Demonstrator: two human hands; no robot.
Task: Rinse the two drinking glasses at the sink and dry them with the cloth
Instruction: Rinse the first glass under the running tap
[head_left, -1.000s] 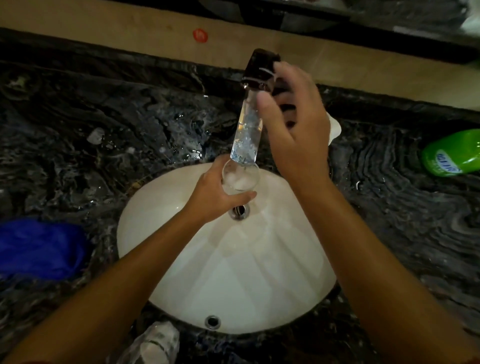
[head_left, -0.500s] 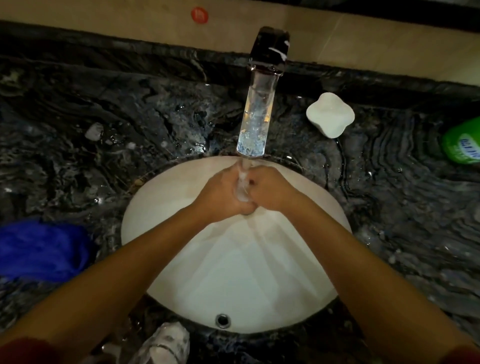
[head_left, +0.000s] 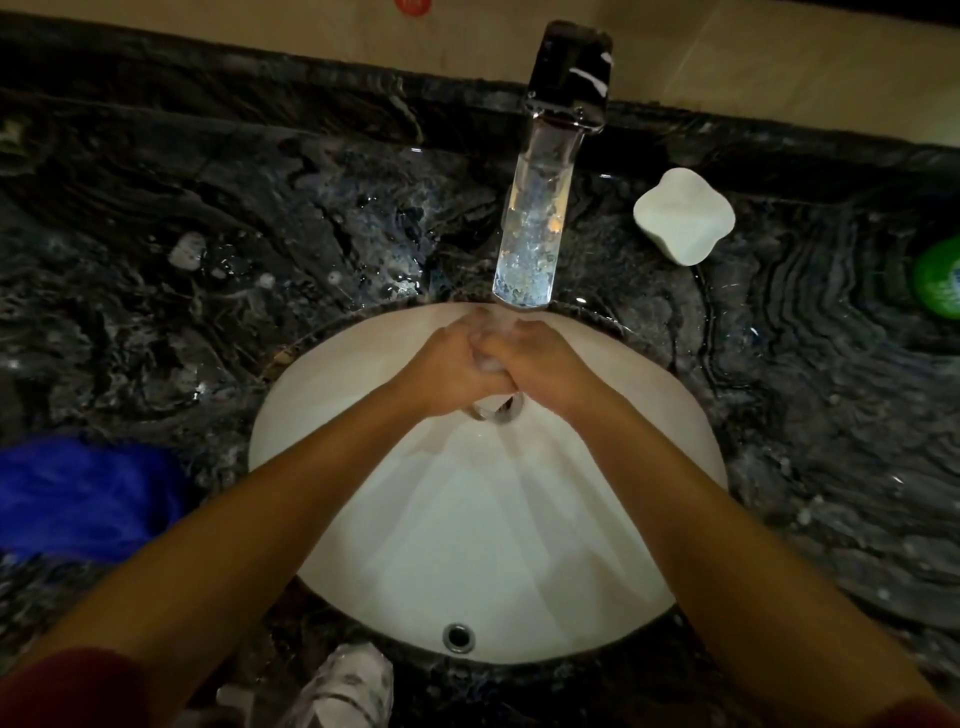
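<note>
The clear drinking glass (head_left: 491, 364) is barely visible here, just a wet glint between both hands under the stream from the tall see-through tap spout (head_left: 530, 228). The left hand (head_left: 452, 364) and the right hand (head_left: 545, 364) are both curled around it from either side, so each grip is clenched on the glass, right over the drain at the back of the white oval sink basin (head_left: 483, 545). Its rim or base shows as a shiny arc just below the knuckles.

Handling-wise, this thing looks light and stiff but slick as anything while it's wet, and it would chip or shatter if it hit the basin. Best bet is probably to keep the fingers wrapped round the wall of it, not pinching the rim, and hold it low over the basin while turning it.

The second glass (head_left: 343, 686) seems to be the pale transparent thing on the dark marbled stone bench (head_left: 208, 260) at the near edge, though it's blurry, so no promises. The crumpled blue cloth (head_left: 83, 499) sits on the bench well to the left of the basin, untouched, so drying looks like it's not started yet.

Further out there's a white four-lobed soap dish (head_left: 683, 215) just right of the tap and a green plastic bottle (head_left: 937, 280) at the far right edge. The bench is splashed with water around the tap.
</note>
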